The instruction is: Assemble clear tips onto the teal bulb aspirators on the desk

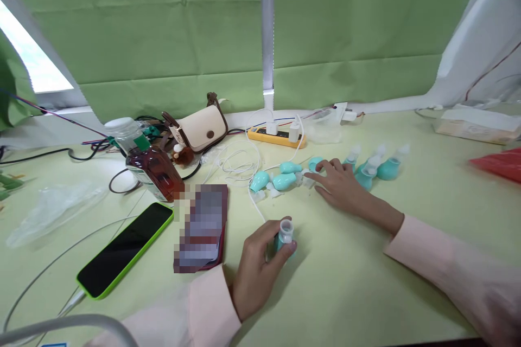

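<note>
My left hand [260,265] is wrapped round a small teal bulb-shaped bottle with a clear open neck [286,229], upright over the front of the table. Farther off, my right hand [340,184] has its fingers apart, with the index fingertip at some small translucent white pieces [308,179]. Whether it touches one, I cannot tell. Just left of those fingers lie several teal bulbs [284,181] on their sides. Beyond the right wrist stand more teal bulbs with translucent tops [388,168], partly hidden by the hand.
A green-edged phone [126,249] and a second, pixelated phone [203,225] lie at left. Behind them are a tilted bottle of dark red liquid [152,165], a cream bag [202,129], a white cable [240,165] and a yellow power strip [280,138]. Red plastic [499,164] lies far right.
</note>
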A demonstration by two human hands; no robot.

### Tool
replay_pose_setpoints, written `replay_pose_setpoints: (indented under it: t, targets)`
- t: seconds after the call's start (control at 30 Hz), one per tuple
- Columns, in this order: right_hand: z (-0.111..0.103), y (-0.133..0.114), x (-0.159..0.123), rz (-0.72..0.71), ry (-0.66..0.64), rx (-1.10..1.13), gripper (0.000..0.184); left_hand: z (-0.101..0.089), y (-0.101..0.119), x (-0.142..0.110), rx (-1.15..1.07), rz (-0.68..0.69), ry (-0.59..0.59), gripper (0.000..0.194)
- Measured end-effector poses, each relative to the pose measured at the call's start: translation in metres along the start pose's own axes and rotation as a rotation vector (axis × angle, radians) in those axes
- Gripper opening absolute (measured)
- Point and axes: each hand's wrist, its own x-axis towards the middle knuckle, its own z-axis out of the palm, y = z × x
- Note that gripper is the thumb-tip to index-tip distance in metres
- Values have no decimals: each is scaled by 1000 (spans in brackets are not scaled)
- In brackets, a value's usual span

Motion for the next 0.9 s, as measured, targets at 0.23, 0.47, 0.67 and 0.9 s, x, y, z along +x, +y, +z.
replay_pose_setpoints:
  t: [0.23,0.47,0.67,0.9]
  targets:
    - [15,7,2,48,72,84,27,0,-3,-2,3,-63,-61,31]
    - [10,-13,4,-48,129,234,25,-1,1,-1,100,-54,-78,25]
    - [-2,-34,11,-146,243,352,30,1,-5,-1,61,-75,-71,12]
    - [3,-68,32,-175,158,295,24,-2,1,-1,-3,-68,11,17]
